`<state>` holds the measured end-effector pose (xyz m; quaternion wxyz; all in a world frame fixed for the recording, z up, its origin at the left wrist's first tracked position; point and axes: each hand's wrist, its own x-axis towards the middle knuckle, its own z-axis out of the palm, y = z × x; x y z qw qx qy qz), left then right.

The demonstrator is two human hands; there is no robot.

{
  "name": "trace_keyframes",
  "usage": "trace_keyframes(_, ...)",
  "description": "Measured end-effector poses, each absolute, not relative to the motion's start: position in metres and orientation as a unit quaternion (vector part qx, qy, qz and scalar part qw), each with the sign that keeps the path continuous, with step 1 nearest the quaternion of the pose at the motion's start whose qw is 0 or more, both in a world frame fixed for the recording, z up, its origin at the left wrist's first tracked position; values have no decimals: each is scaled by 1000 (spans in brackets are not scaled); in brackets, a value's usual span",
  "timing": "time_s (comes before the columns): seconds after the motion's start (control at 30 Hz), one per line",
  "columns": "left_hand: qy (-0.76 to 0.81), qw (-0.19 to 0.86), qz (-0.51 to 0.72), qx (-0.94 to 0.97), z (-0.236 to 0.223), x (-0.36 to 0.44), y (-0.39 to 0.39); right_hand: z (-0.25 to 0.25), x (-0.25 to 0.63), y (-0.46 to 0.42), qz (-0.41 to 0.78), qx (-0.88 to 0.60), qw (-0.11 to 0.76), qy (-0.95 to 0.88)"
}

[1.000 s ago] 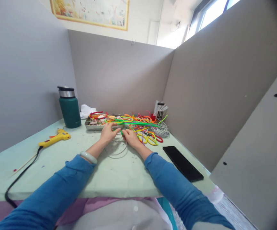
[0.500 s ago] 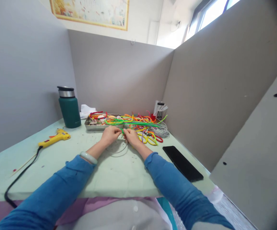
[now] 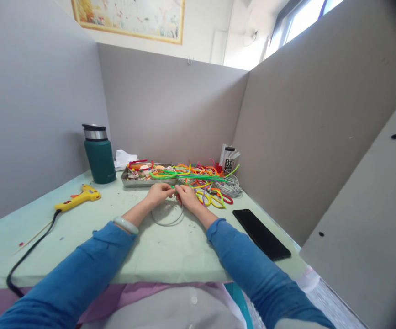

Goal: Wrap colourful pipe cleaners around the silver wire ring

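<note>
My left hand point(image 3: 160, 193) and my right hand point(image 3: 187, 197) meet over the middle of the table, fingertips nearly touching. Both are closed in a pinch on a short bit of green pipe cleaner point(image 3: 172, 187), mostly hidden by the fingers. A thin grey wire hoop point(image 3: 166, 225) hangs below them, its upper part running up into the fingers. Just behind the hands lies a heap of coloured pipe cleaners point(image 3: 201, 177), with green stems across the top. Yellow loops point(image 3: 217, 201) rest to the right of my right hand.
A metal tray point(image 3: 139, 183) of small craft pieces stands behind my left hand. On the left are a green bottle point(image 3: 100, 160) and a yellow glue gun point(image 3: 79, 198) with a black cord. A black phone point(image 3: 261, 234) lies at right, near coiled grey wire point(image 3: 232, 187). Grey partitions enclose the table.
The wire hoop has swung and now shows as a rounder loop beneath my hands. My fingers have shifted slightly, and less green shows between them.
</note>
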<state>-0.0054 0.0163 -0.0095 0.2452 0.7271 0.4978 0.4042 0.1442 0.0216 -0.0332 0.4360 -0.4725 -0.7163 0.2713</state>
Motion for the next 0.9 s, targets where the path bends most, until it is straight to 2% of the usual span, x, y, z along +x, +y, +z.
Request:
trace_keyframes(0.3,542,345,407,650,-3,-4,8,-31,143,16,272,-447,441,-730)
trace_keyframes(0.6,512,448,399,615,-1,-1,5,-28,141,9,261,-432,433,-747)
trace_keyframes(0.7,519,426,397,626,-4,-2,6,-29,142,10,255,-432,432,-749)
trace_keyframes(0.9,524,289,425,679,-10,-4,13,-32,141,17,262,-457,444,-724)
